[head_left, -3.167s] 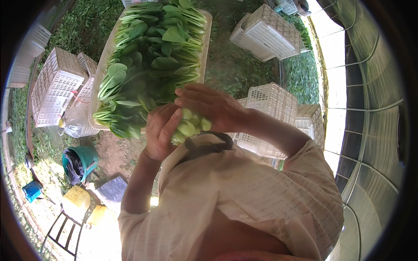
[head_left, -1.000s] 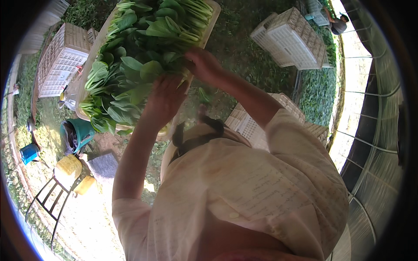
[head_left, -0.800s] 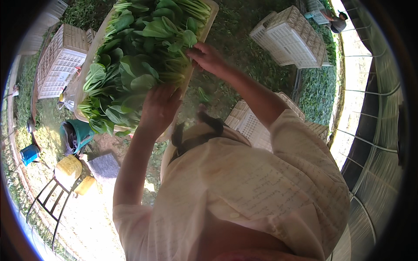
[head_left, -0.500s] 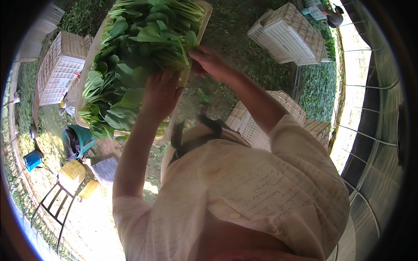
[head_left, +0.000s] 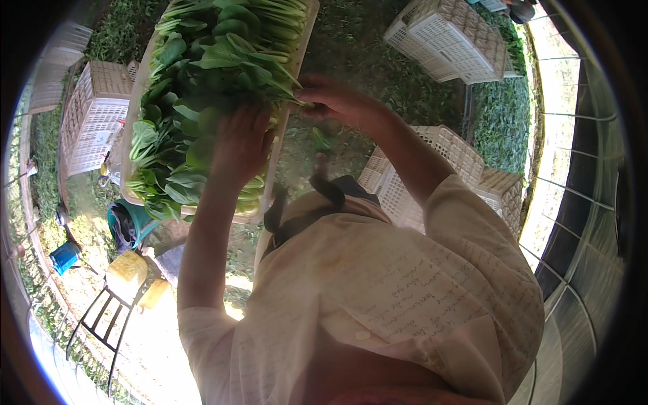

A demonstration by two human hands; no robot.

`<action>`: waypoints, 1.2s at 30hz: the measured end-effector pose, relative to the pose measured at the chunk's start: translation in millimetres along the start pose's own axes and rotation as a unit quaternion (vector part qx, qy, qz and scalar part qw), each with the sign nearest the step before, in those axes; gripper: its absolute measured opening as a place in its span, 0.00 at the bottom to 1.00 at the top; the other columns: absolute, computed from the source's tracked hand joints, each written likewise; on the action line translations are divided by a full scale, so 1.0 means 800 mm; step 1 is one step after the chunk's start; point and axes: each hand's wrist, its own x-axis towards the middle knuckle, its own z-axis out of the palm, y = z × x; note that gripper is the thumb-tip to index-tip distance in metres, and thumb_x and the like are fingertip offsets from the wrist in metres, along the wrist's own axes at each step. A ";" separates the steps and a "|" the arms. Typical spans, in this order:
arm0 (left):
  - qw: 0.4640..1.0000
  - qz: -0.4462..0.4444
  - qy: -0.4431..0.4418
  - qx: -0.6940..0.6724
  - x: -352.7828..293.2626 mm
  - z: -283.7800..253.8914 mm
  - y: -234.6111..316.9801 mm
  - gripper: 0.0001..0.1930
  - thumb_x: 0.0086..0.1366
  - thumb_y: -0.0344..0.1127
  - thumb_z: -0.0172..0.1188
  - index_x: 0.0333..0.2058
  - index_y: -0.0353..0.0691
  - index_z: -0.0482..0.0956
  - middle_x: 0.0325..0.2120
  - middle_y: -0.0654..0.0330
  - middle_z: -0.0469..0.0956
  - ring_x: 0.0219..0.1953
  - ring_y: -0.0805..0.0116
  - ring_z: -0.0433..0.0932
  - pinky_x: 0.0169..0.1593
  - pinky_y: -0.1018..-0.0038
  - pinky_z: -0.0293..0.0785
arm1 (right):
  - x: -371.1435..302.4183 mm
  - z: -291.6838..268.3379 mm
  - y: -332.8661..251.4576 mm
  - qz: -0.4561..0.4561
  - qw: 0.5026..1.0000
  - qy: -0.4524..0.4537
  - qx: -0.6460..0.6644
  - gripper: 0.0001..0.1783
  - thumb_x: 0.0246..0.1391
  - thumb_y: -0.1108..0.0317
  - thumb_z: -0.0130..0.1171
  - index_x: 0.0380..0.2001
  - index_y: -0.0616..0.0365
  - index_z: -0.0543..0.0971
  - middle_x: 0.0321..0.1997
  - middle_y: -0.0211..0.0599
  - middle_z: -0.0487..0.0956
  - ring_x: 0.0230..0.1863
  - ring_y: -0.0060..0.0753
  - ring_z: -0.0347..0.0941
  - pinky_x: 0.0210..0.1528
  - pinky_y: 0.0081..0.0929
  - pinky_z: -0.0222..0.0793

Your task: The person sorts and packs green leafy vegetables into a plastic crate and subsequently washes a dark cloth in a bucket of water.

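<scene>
A long pale crate (head_left: 272, 170) is filled with leafy greens (head_left: 165, 111) like bok choy, their pale stems lining both long sides. My left hand (head_left: 241, 140) lies over the greens near the crate's right side, fingers stretched forward and apart, the tips partly lost among dark leaves. Just outside the right rim, my right hand (head_left: 336, 101) has its fingers closed at the stem end of a leafy green (head_left: 244, 59). That plant's broad leaves point left across the others. A loose green leaf (head_left: 322, 139) lies on the ground below my right hand.
White slatted crates stand at upper right (head_left: 449, 40), beside my right arm (head_left: 425, 162) and at left (head_left: 98, 115). Lower left are a teal bucket (head_left: 135, 226) with dark contents, a chair (head_left: 126, 273) with a yellow seat and a blue container (head_left: 65, 257).
My right hand has shifted slightly, and the plant at its fingers now shows its stem end at the rim. My left hand stays on the greens. The whole view has shifted a little.
</scene>
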 end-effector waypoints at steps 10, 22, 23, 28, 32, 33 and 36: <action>0.979 -0.132 -0.150 0.031 0.001 -0.014 -0.003 0.26 0.71 0.51 0.57 0.63 0.47 0.76 0.62 0.54 0.75 0.65 0.55 0.70 0.64 0.51 0.65 | -0.085 -0.053 0.059 -0.020 0.944 0.072 0.320 0.23 0.71 0.64 0.59 0.65 0.59 0.73 0.54 0.41 0.82 0.51 0.30 0.82 0.44 0.25 0.81; 0.997 -0.021 -0.044 0.065 -0.007 -0.026 0.003 0.15 0.68 0.41 0.60 0.49 0.41 0.82 0.53 0.57 0.81 0.62 0.57 0.74 0.74 0.49 0.53 | -0.017 0.077 -0.026 -0.231 0.968 0.072 -0.059 0.21 0.72 0.63 0.59 0.64 0.54 0.73 0.53 0.31 0.85 0.49 0.20 0.80 0.43 0.23 0.76; 0.997 -0.031 -0.037 0.053 -0.020 -0.024 0.005 0.15 0.68 0.41 0.60 0.49 0.41 0.82 0.53 0.57 0.81 0.62 0.57 0.75 0.74 0.49 0.53 | -0.017 0.086 -0.032 -0.212 0.967 0.094 -0.106 0.22 0.71 0.64 0.61 0.64 0.57 0.72 0.50 0.33 0.86 0.44 0.21 0.82 0.38 0.24 0.75; 0.999 -0.031 0.042 0.008 -0.066 0.001 -0.007 0.15 0.67 0.40 0.61 0.49 0.42 0.80 0.53 0.57 0.79 0.62 0.57 0.73 0.72 0.46 0.52 | 0.023 0.103 0.002 -0.303 0.843 0.125 -0.426 0.17 0.65 0.64 0.64 0.53 0.57 0.78 0.44 0.44 0.84 0.38 0.45 0.84 0.39 0.40 0.80; 0.998 -0.024 0.050 0.018 -0.075 0.002 -0.008 0.16 0.67 0.40 0.61 0.51 0.42 0.81 0.52 0.57 0.80 0.61 0.56 0.74 0.72 0.46 0.53 | 0.050 0.106 0.010 -0.203 0.761 0.055 -0.613 0.10 0.56 0.65 0.64 0.40 0.55 0.85 0.42 0.45 0.85 0.41 0.51 0.84 0.42 0.49 0.81; 0.998 -0.022 0.054 0.018 -0.076 0.002 -0.008 0.17 0.66 0.40 0.62 0.51 0.42 0.81 0.53 0.57 0.80 0.61 0.56 0.74 0.72 0.45 0.53 | 0.052 0.108 0.006 -0.210 0.744 0.053 -0.632 0.09 0.54 0.65 0.64 0.37 0.55 0.86 0.41 0.46 0.85 0.42 0.51 0.84 0.42 0.51 0.82; 0.998 -0.016 0.060 0.018 -0.079 0.005 -0.008 0.17 0.66 0.41 0.62 0.51 0.41 0.82 0.53 0.57 0.80 0.61 0.57 0.74 0.72 0.44 0.53 | 0.061 0.114 -0.003 -0.165 0.674 -0.052 -0.718 0.06 0.51 0.67 0.64 0.31 0.55 0.87 0.39 0.49 0.85 0.43 0.52 0.85 0.42 0.49 0.82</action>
